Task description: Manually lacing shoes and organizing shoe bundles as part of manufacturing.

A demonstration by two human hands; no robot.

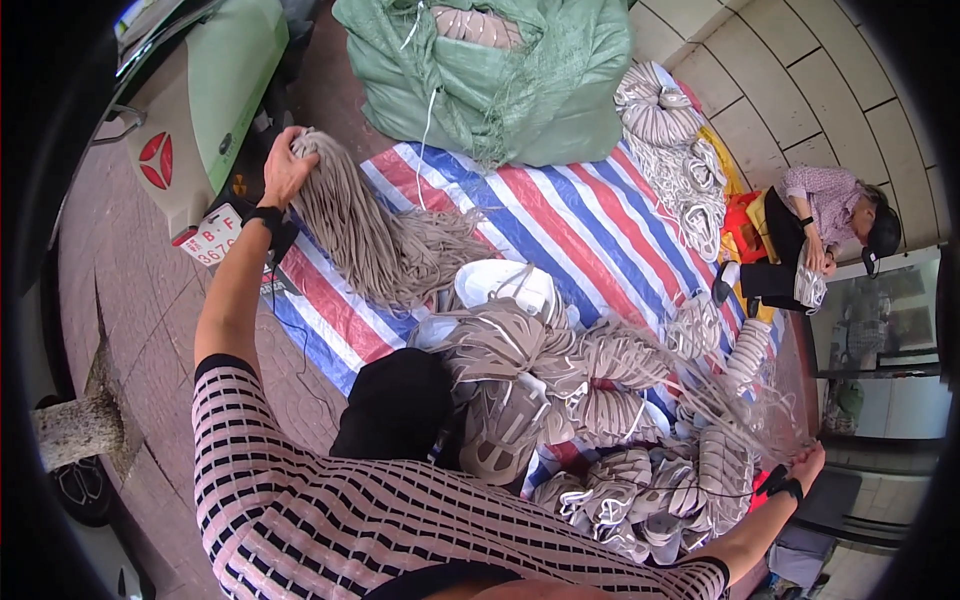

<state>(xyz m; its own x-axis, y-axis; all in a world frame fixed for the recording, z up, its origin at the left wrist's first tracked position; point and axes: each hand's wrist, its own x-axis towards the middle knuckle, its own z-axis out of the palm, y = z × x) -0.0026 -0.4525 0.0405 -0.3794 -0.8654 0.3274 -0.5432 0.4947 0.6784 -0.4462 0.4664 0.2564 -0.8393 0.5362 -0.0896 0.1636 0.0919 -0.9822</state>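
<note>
My left hand (285,168) is raised out to the far left and grips the top end of a thick hank of beige flat cords (375,235), which trails down onto a red, white and blue striped tarp (560,215). My right hand (806,465) reaches low to the right and pinches the other ends of thin beige strands (735,405) stretched across the pile. Between my arms lies a heap of coiled beige cord bundles (560,385) on the tarp. Both wrists wear black bands.
A large green woven sack (530,85) stands at the tarp's far end. More pale cord coils (670,130) lie along the right. A seated person (820,225) works by the tiled wall. A green vehicle (200,90) is parked at the left on brick paving.
</note>
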